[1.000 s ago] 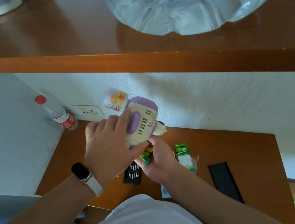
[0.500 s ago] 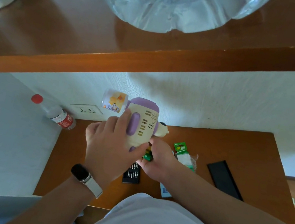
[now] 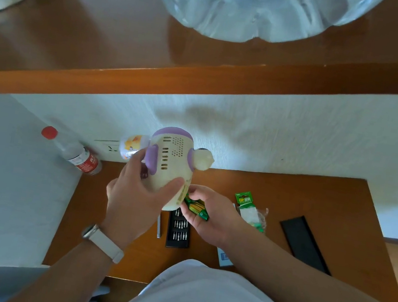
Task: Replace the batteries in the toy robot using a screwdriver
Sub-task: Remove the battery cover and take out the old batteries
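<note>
Toy robot (image 3: 170,164) is gripped above the table (image 3: 342,201) by the left hand (image 3: 137,198); green batteries (image 3: 196,207) are clasped at its base by right-hand fingers (image 3: 196,192). Swapping seems underway, closing remains.

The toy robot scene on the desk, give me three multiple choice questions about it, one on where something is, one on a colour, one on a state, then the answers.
1. Where does the water bottle stand?
A. far left of the desk, by the wall
B. right of the black lid
C. on the upper shelf

2. What colour is that bottle's cap?
A. blue
B. red
C. green

3. What is the state of the toy robot?
A. lying on the desk
B. held up off the desk
C. inside the bit case

Answers: 1 A, it stands beside the wall socket. 2 B, the cap is red. 3 B, the left hand grips it above the desk while the right hand holds green batteries at its base.
</note>
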Demonstrator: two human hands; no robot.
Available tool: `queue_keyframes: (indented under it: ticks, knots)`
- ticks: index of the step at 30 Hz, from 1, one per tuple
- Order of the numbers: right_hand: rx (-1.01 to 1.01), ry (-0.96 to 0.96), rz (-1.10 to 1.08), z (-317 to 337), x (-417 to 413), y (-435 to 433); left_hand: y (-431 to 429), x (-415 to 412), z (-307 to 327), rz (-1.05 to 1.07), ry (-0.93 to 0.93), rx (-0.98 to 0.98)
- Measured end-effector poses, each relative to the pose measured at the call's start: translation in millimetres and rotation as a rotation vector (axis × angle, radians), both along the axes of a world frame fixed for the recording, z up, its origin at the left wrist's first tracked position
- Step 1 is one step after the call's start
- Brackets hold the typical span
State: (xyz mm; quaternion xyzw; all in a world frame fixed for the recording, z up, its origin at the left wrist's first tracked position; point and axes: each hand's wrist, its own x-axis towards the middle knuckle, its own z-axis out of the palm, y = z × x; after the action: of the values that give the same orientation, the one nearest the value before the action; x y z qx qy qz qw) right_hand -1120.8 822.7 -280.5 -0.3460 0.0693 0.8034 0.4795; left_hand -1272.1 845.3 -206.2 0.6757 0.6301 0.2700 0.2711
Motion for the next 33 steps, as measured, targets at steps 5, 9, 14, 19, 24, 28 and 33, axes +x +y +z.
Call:
queue_keyframes:
  ticks: [5,9,14,19,24,28,33]
  knots:
    - [0.031,0.074,0.017,7,-12,-6,4,-32,-10,0.067,-0.417,-0.198]
    - [0.036,0.024,0.035,16,-33,-8,5,-64,-21,0.059,-0.577,-0.335]
    - [0.034,-0.064,0.100,27,-67,-9,6,-106,-34,0.009,-0.674,-0.346]
    - [-0.023,-0.173,0.135,28,-105,-3,12,-153,-43,0.017,-0.735,-0.363]
    - [-0.073,-0.219,0.097,23,-136,-1,20,-200,-69,0.080,-0.792,-0.399]
    - [-0.127,-0.220,0.062,15,-153,-4,25,-227,-98,0.119,-0.829,-0.440]
    - [-0.179,-0.175,-0.025,7,-170,-10,34,-243,-132,0.138,-0.864,-0.500]
